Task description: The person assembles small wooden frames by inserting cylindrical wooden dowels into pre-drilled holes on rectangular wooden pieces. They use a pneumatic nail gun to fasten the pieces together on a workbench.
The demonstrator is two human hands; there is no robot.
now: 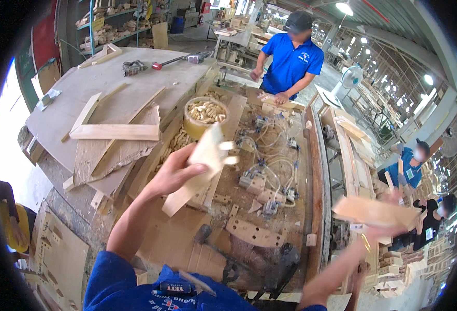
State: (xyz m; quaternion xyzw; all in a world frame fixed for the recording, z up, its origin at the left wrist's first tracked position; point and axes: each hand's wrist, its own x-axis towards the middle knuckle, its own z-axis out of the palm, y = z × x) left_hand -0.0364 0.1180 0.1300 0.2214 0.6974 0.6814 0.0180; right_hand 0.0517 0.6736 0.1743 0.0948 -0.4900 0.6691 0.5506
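My left hand [176, 172] is closed around a pale wooden piece [203, 161] held at a tilt above the workbench [245, 220]. Two light dowels [230, 153] stick out of that piece's right side. Out to the right, my right hand [382, 232], blurred by motion, grips another wooden piece [365, 209], also smeared. A yellow tub [193, 127] heaped with short wooden dowels stands just beyond the left hand. More loose dowels [179, 142] lie beside the tub.
Metal fixtures with clear hoses [262, 181] occupy the bench's middle; a curved, drilled wooden plate [253, 233] lies nearer. At left, a table [179, 62] carries an angled wooden frame [117, 131] and tools. A co-worker in blue [293, 57] works across the bench; others stand at right.
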